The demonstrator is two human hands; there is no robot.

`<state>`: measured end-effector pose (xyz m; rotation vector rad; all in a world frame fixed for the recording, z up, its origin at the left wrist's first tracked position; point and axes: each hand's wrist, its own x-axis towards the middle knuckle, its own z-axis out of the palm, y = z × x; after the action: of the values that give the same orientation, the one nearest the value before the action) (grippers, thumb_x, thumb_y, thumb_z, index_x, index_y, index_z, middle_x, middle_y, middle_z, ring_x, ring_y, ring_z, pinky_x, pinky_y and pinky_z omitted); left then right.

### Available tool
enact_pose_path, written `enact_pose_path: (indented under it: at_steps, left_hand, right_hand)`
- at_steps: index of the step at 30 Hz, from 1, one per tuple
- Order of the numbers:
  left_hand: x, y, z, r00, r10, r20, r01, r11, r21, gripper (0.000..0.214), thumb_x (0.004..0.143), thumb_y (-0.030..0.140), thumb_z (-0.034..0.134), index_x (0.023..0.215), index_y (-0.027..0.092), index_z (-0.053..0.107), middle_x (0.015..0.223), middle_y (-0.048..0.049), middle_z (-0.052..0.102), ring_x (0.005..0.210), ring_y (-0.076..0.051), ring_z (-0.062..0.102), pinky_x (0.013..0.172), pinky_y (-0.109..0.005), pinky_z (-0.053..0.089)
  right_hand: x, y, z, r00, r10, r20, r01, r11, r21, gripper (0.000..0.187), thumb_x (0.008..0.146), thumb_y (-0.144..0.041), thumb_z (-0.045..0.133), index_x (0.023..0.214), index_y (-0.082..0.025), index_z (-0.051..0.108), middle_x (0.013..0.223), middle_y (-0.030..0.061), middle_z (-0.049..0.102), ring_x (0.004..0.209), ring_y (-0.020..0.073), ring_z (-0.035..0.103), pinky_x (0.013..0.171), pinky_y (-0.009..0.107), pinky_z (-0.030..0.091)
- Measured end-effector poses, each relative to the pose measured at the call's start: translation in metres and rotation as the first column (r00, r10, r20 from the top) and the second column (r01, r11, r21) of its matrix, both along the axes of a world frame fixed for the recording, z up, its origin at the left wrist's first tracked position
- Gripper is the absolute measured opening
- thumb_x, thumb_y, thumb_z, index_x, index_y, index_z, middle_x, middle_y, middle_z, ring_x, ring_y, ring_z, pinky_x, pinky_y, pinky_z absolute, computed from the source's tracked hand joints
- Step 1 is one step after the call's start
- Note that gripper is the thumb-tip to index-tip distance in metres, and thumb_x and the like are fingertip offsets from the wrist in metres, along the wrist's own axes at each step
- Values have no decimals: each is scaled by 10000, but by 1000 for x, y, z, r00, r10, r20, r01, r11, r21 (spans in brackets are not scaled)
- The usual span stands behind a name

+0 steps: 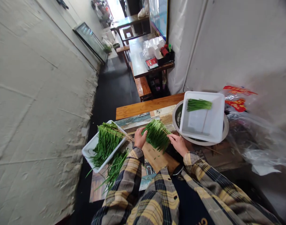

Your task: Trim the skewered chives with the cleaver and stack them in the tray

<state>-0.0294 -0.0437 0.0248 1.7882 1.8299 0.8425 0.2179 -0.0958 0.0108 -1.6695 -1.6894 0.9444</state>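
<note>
A skewer of green chives [157,133] is held between my hands above a wooden cutting board [154,157]. My right hand [179,143] is closed on the bare end of its stick. The fingers of my left hand [140,137] are curled against the left edge of the chives, partly hidden by them. To the left, a white tray [88,151] holds several finished-looking chive skewers [107,140], their sticks pointing right. Loose chives [116,168] lie beside that tray. At the right, another white tray [194,126] holds one chive skewer [199,105].
Under the right tray is a round metal basin [177,115]. Clear plastic bags [262,140] and a red-printed packet [239,97] lie at the far right. Beyond the bench [145,105] stands another table [135,50]. A rough wall [40,93] runs along the left.
</note>
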Motion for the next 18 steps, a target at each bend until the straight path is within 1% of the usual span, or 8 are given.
enact_pose_path:
  at_steps: [4,6,8,11,13,14,16,18]
  left_hand:
    - [2,-3,25,986,-105,127,98,994,55,369,799,348,568,1130,187,591,1164,-100,585,1129,-220,519,1002,-394,382]
    - [3,-4,38,963,-193,190,187,981,50,469,772,368,612,1205,200,548,1254,-99,544,1220,-229,452,1060,-405,316]
    - [2,-7,49,911,-299,284,312,950,-1,550,739,383,655,1245,210,524,1293,-96,526,1279,-244,393,1089,-421,265]
    - [-3,-12,61,781,-425,458,518,850,-94,536,716,397,684,1209,223,567,1258,-90,567,1293,-265,380,1101,-444,219]
    - [-7,-18,65,701,-458,547,618,773,-145,475,720,403,682,1150,214,615,1210,-94,603,1268,-270,412,1094,-439,218]
    - [-8,-22,67,672,-456,583,652,738,-174,450,721,409,681,1116,198,634,1172,-99,623,1228,-270,454,1074,-430,249]
    - [-10,-30,68,630,-420,653,697,677,-236,424,723,430,674,1047,156,656,1049,-105,665,1067,-250,563,980,-395,360]
    - [-10,-38,69,599,-374,708,720,639,-272,414,721,462,665,963,126,658,891,-80,676,865,-199,605,846,-340,432]
  right_hand:
    - [4,-33,26,995,59,-82,-49,992,114,292,887,-345,441,978,-229,693,944,38,728,853,178,672,791,294,513]
    - [5,-47,35,992,86,-97,-71,986,150,274,891,-341,449,978,-243,689,988,32,721,911,179,663,829,303,508]
    - [7,-59,44,988,115,-98,-98,981,166,263,893,-333,453,983,-250,686,993,28,720,927,178,660,838,305,509]
    - [10,-72,57,985,147,-86,-130,976,177,257,893,-326,458,971,-247,690,974,27,725,914,176,664,828,299,515]
    - [13,-80,65,986,147,-73,-134,978,163,258,894,-328,458,957,-244,694,962,26,728,903,173,666,819,290,515]
    - [15,-83,68,988,142,-68,-130,980,152,259,894,-330,459,949,-242,696,958,25,729,897,171,667,816,287,514]
    - [18,-89,73,991,122,-60,-114,986,123,260,891,-337,463,936,-239,699,952,25,729,891,171,666,814,283,511]
    - [22,-96,75,993,102,-54,-97,991,88,267,888,-348,463,932,-233,700,941,26,730,880,172,666,804,281,512]
